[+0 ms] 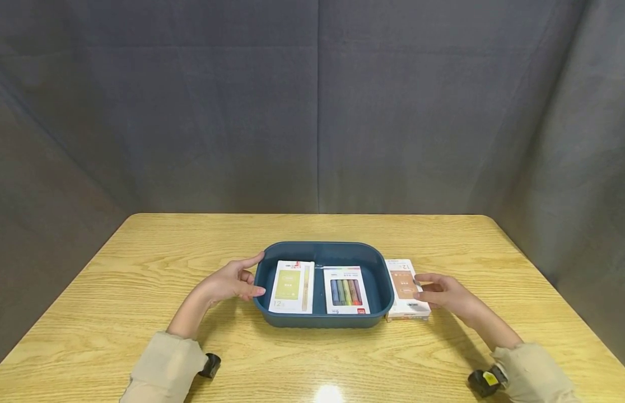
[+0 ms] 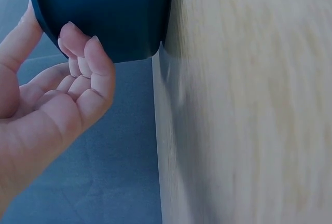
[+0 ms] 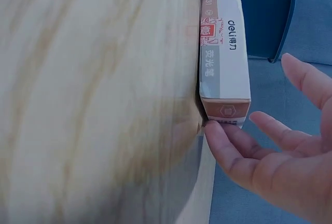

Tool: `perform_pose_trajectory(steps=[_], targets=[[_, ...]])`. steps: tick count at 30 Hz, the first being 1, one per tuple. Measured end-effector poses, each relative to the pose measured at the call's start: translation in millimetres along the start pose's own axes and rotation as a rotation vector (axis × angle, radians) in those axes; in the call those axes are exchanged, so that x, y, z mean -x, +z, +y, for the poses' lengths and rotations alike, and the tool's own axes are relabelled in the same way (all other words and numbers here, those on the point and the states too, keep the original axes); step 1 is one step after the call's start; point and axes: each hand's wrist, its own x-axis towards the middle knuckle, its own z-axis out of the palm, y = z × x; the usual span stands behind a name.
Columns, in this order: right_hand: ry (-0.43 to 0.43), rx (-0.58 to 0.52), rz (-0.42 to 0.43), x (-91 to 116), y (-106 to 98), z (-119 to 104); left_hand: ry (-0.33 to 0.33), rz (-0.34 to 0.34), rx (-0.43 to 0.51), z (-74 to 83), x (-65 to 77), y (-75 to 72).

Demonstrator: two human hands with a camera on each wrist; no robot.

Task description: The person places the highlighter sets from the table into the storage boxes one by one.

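Note:
A dark blue plastic bin (image 1: 318,321) stands mid-table in the head view. My left hand (image 1: 235,281) holds its left rim, with loosely curled fingers (image 2: 98,68) against the outer wall. Inside lie a white-and-green pen box (image 1: 291,287) at left and a windowed box of coloured markers (image 1: 346,290) at right. Against the bin's right side, a white-and-orange highlighter box (image 1: 407,288) lies flat on the table. My right hand (image 1: 446,294) is at that box's right side. In the right wrist view its fingertips touch the box's lower edge, while the thumb stands apart.
The wooden table (image 1: 272,369) reaches back to a grey curtain (image 1: 312,123), with more curtain along both sides. Black wrist devices (image 1: 210,365) sit below beige sleeves (image 1: 166,358). Light glares on the front of the tabletop.

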Motion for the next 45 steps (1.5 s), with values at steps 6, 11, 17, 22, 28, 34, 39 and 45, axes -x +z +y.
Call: perform_pose_trajectory(steps=[6,11,17,22,28,34,39,45], targets=[[0.019,-0.035,0.02,-0.6,1.3,-5.0,-0.003,-0.003,0.008,-0.6,0.2,0.2],[0.039,-0.075,0.031,-1.9,0.9,-6.0,-0.004,-0.006,0.005,-0.7,0.8,0.0],[0.031,-0.129,0.061,-1.5,0.1,-3.9,-0.004,-0.007,0.012,0.1,1.4,0.0],[0.03,-0.11,0.094,0.5,-3.1,-1.5,-0.005,-0.009,0.003,1.0,1.4,-0.2],[0.063,-0.187,0.076,0.7,-6.3,-1.6,-0.002,-0.014,-0.002,0.9,0.9,-0.6],[0.079,-0.244,0.067,0.5,-7.2,-2.6,-0.005,-0.018,0.003,0.8,0.1,-0.3],[0.084,-0.252,0.069,1.4,-7.4,-3.8,-0.008,-0.017,-0.004,0.5,-0.7,-0.2],[0.087,-0.255,0.078,3.0,-6.8,-3.3,-0.007,-0.017,0.0,-0.7,-0.8,-0.5]])
